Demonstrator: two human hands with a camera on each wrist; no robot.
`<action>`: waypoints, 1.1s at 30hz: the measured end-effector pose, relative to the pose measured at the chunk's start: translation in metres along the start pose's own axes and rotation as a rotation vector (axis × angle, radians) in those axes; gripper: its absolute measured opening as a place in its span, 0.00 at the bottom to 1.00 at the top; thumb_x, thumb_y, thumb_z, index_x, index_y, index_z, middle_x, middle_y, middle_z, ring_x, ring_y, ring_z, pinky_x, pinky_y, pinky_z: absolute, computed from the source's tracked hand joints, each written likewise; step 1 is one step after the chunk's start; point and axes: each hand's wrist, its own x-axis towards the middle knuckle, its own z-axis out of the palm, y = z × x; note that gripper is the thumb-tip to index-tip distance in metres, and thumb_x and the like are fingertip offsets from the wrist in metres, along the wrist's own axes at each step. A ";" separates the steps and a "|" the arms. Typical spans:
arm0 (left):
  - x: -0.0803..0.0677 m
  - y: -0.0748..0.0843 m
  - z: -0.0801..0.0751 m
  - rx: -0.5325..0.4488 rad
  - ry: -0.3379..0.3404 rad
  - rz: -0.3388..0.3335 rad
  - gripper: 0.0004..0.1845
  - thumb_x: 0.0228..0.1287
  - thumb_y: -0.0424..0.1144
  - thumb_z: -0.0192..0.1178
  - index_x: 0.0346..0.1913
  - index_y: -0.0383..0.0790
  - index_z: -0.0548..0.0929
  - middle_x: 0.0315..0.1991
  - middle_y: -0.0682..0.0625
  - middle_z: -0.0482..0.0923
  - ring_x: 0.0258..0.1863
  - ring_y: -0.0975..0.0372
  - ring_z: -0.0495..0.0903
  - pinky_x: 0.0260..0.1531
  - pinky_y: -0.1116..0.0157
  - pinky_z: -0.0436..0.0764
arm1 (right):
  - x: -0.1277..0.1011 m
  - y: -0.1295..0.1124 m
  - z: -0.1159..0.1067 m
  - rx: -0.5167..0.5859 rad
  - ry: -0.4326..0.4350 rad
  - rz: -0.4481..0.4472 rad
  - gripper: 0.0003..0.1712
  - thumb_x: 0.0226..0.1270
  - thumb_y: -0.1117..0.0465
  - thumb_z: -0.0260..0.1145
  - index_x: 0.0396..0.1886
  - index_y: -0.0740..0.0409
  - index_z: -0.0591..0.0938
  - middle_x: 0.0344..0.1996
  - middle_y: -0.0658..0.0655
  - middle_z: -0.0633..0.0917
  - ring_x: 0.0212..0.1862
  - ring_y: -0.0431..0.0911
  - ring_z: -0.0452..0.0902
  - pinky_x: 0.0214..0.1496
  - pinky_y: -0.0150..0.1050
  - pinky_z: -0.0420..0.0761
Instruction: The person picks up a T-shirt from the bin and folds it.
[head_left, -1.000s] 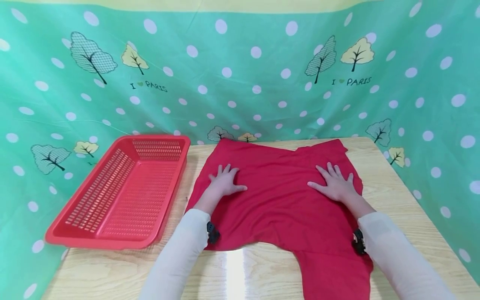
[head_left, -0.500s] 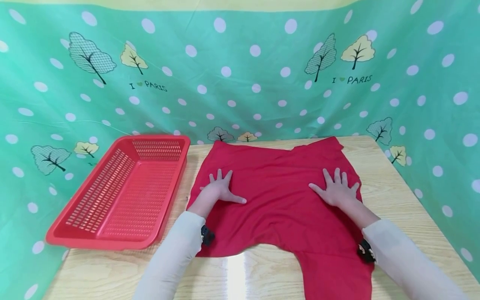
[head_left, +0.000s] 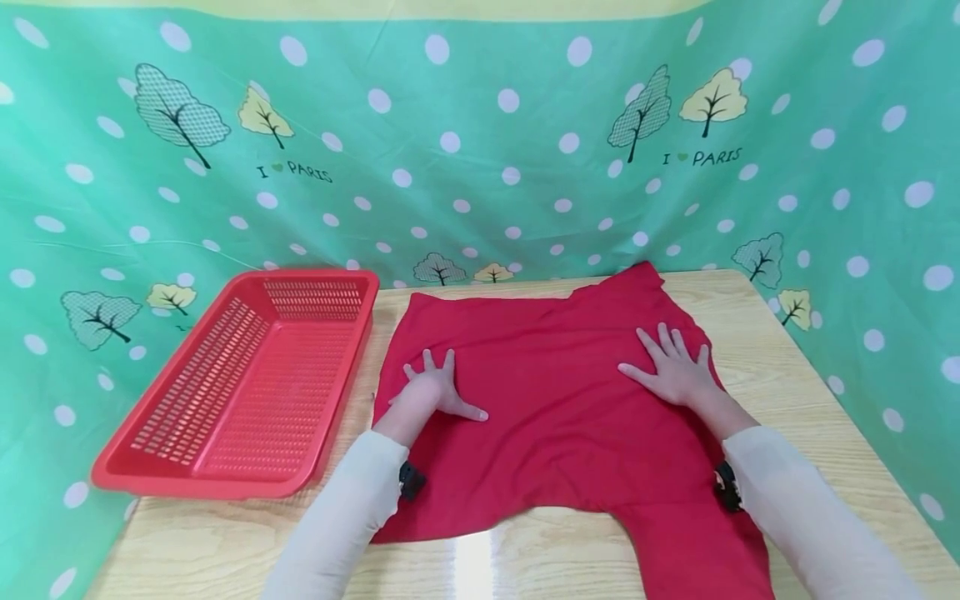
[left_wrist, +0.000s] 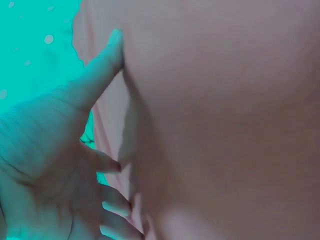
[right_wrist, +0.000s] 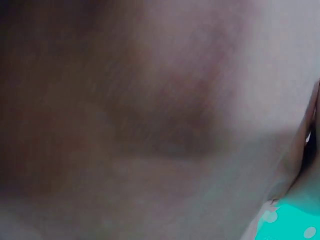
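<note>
A red garment (head_left: 555,392) lies spread flat on the wooden table (head_left: 780,375), with one part hanging over the near edge at the right. My left hand (head_left: 435,390) presses flat on the garment's left side, fingers spread. My right hand (head_left: 672,369) presses flat on its right side, fingers spread too. In the left wrist view my left hand (left_wrist: 60,150) shows with straight fingers against the cloth (left_wrist: 220,120), which looks washed-out pink there. The right wrist view is filled by blurred cloth (right_wrist: 150,120).
A red slotted plastic basket (head_left: 240,383) with nothing in it stands at the table's left, partly over the edge. A green polka-dot curtain (head_left: 480,150) with tree prints hangs behind and around the table. Bare wood shows at the front (head_left: 240,550).
Both hands slid over the garment, the left one toward me and leftward. The cloth shifted with them: its left edge moved left and its far right corner moved farther back.
</note>
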 end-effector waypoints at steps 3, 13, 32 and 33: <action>-0.002 0.000 -0.001 0.038 0.005 0.025 0.67 0.35 0.61 0.73 0.75 0.51 0.40 0.75 0.38 0.34 0.71 0.35 0.36 0.50 0.27 0.59 | -0.001 -0.001 -0.001 -0.010 0.002 -0.004 0.56 0.59 0.25 0.45 0.75 0.54 0.43 0.72 0.71 0.39 0.71 0.70 0.32 0.60 0.76 0.28; 0.019 -0.002 -0.001 0.034 0.200 0.336 0.61 0.42 0.63 0.69 0.75 0.54 0.42 0.76 0.42 0.33 0.74 0.42 0.31 0.65 0.34 0.43 | 0.000 -0.002 -0.002 -0.058 0.053 -0.058 0.51 0.60 0.28 0.49 0.75 0.49 0.46 0.73 0.69 0.42 0.71 0.69 0.35 0.61 0.75 0.30; 0.023 -0.014 -0.004 0.064 0.037 0.163 0.65 0.39 0.66 0.68 0.74 0.57 0.36 0.75 0.44 0.26 0.73 0.41 0.26 0.60 0.29 0.38 | 0.003 0.006 -0.004 -0.069 0.066 -0.051 0.51 0.61 0.26 0.43 0.75 0.47 0.41 0.73 0.68 0.38 0.72 0.69 0.33 0.63 0.73 0.30; 0.024 -0.015 -0.004 0.066 0.042 0.160 0.66 0.38 0.66 0.68 0.74 0.57 0.35 0.75 0.44 0.25 0.73 0.41 0.26 0.61 0.29 0.38 | 0.002 0.008 -0.003 -0.075 0.052 -0.046 0.51 0.62 0.26 0.42 0.75 0.47 0.40 0.73 0.69 0.37 0.71 0.69 0.32 0.63 0.73 0.30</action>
